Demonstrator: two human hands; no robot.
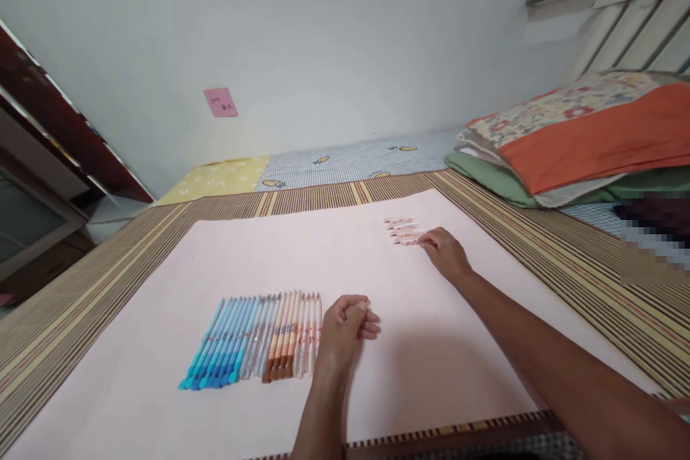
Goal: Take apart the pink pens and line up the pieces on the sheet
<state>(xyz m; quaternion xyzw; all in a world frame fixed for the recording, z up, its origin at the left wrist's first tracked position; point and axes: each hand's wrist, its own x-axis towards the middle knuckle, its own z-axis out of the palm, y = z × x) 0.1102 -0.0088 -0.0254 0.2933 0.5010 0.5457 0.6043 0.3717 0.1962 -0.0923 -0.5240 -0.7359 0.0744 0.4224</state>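
Observation:
My right hand (443, 251) pinches the end of a slim white pen (408, 242) with reddish marks, lying nearest me in a small group. Several similar pale pens (399, 227) lie stacked just beyond it, dark tips to the left. My left hand (350, 320) hovers over or rests on the pink sheet; its thumb is pressed to the curled fingers, and no object shows in them. To its left is a side-by-side row of blue pens (223, 341), clear-barrelled pens (260, 338), orange-and-brown pens (283, 338) and pale red-marked pens (310, 330). The left hand is close to the row's right end.
A large pale pink sheet (302, 251) covers much of the striped mat (609, 287). Folded bedding with an orange-edged pillow (604, 136) sits at the right. Behind are checked cloth (345, 165) and a white wall carrying a pink note (221, 102).

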